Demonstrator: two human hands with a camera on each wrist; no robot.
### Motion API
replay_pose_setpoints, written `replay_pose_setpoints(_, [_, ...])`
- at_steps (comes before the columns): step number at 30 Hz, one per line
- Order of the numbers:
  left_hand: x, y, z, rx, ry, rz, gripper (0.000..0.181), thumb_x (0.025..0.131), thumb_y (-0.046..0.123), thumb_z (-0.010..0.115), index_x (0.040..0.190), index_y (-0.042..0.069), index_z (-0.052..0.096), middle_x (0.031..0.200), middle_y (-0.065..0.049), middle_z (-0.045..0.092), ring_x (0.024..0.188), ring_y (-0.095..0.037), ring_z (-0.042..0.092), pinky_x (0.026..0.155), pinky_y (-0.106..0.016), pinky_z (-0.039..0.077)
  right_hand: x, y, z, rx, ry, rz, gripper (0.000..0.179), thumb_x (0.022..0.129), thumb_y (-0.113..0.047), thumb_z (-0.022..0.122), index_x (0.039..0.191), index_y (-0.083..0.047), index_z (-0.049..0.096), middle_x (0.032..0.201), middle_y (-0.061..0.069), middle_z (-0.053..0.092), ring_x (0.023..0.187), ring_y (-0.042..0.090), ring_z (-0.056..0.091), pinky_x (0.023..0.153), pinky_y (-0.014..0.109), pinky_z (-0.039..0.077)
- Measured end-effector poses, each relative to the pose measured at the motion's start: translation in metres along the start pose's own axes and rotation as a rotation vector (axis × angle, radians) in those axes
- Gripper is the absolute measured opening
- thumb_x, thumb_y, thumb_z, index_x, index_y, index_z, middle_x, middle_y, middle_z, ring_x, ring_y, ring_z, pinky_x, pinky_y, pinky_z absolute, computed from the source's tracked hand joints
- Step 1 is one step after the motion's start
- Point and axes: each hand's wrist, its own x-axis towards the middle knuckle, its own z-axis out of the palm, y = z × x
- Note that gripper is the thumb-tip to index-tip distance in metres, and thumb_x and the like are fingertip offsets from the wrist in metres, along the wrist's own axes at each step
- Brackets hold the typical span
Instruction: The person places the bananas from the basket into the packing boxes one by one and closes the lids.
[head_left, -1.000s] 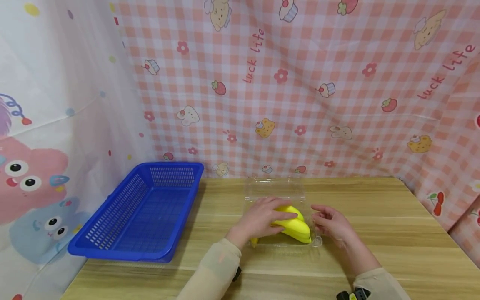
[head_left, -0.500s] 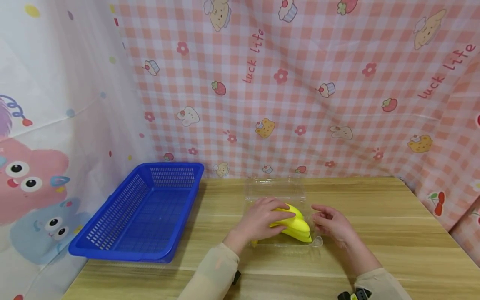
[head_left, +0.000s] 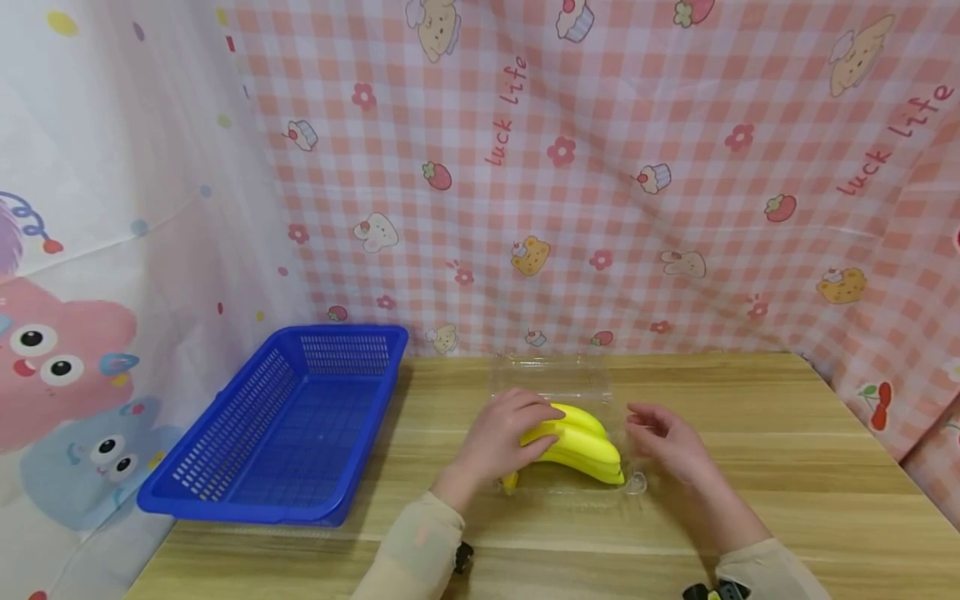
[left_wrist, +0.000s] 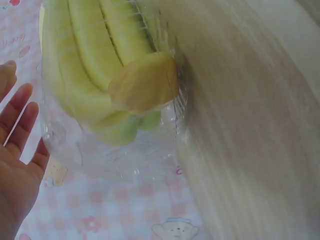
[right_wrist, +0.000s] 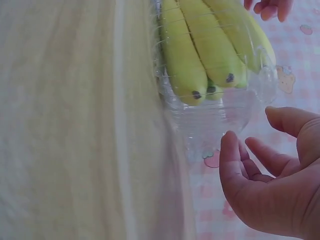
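A bunch of yellow bananas [head_left: 583, 448] lies in a clear plastic clamshell box [left_wrist: 140, 165], its lid raised at the back. In the left wrist view, the thick stem end of the bananas [left_wrist: 142, 82] faces the camera; dark tips show in the right wrist view. My left hand [head_left: 504, 433] overlaps the stem end in the head view. From its own wrist, that hand [left_wrist: 17, 165] appears beside the box with loosely bent fingers, apart from the bananas. My right hand [head_left: 671, 442] hovers at the box's right end, fingers [right_wrist: 230, 155] relaxed and holding nothing.
To the left, a blue plastic basket [head_left: 367, 450] with slotted sides stands on the wooden table [head_left: 750, 467]. A pink checked cloth [head_left: 465, 217] hangs behind the table, and a white printed curtain [head_left: 187, 275] hangs along the left.
My left hand has drawn back to the left off the bananas, so more of their yellow surface shows. The right hand has shifted slightly. The box and basket stay put.
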Motion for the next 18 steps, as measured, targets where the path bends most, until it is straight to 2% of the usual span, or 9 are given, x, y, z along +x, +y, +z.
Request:
replay_pose_setpoints(4, [-0.003, -0.003, -0.004, -0.052, 0.036, -0.078, 0.028, 0.085, 0.019, 0.079, 0.111, 0.011, 0.073, 0.106, 0.000, 0.070, 0.102, -0.017, 0.061, 0.091, -0.029, 0.050, -0.002, -0.006, -0.002, -0.089, 0.012, -0.039, 0.048, 0.099, -0.013, 0.060, 0.138, 0.010, 0.047, 0.129, 0.029, 0.055, 0.108, 0.029, 0.058, 0.081, 0.025, 0.054])
replay_pose_setpoints(7, [-0.005, -0.004, -0.008, -0.105, 0.056, -0.152, 0.029, 0.085, 0.017, 0.079, 0.112, 0.010, 0.072, 0.106, -0.001, 0.070, 0.100, -0.018, 0.060, 0.087, -0.030, 0.051, -0.004, -0.012, -0.002, -0.149, 0.027, -0.067, 0.047, 0.099, -0.016, 0.061, 0.138, 0.007, 0.049, 0.129, 0.026, 0.057, 0.112, 0.034, 0.057, 0.083, 0.022, 0.052])
replay_pose_setpoints(9, [-0.007, -0.006, -0.011, -0.129, 0.075, -0.196, 0.030, 0.085, 0.015, 0.079, 0.113, 0.008, 0.071, 0.103, -0.002, 0.069, 0.096, -0.017, 0.061, 0.085, -0.031, 0.051, -0.006, -0.015, -0.003, -0.178, 0.037, -0.092, 0.047, 0.099, -0.017, 0.062, 0.138, 0.005, 0.050, 0.128, 0.025, 0.059, 0.113, 0.035, 0.057, 0.082, 0.021, 0.050])
replay_pose_setpoints(13, [-0.009, -0.011, -0.015, -0.158, 0.119, -0.273, 0.031, 0.085, 0.012, 0.079, 0.113, 0.006, 0.069, 0.098, -0.003, 0.068, 0.090, -0.017, 0.061, 0.083, -0.032, 0.052, -0.008, -0.020, -0.002, -0.170, 0.040, -0.135, 0.047, 0.098, -0.016, 0.063, 0.138, 0.004, 0.051, 0.126, 0.023, 0.060, 0.111, 0.034, 0.058, 0.081, 0.021, 0.051])
replay_pose_setpoints(18, [-0.013, -0.019, -0.017, -0.208, 0.160, -0.377, 0.030, 0.086, 0.010, 0.077, 0.114, 0.004, 0.068, 0.096, -0.004, 0.067, 0.089, -0.018, 0.061, 0.081, -0.034, 0.054, -0.008, -0.022, -0.002, -0.163, 0.039, -0.182, 0.046, 0.097, -0.013, 0.064, 0.138, 0.004, 0.051, 0.124, 0.022, 0.061, 0.108, 0.025, 0.059, 0.084, 0.021, 0.050])
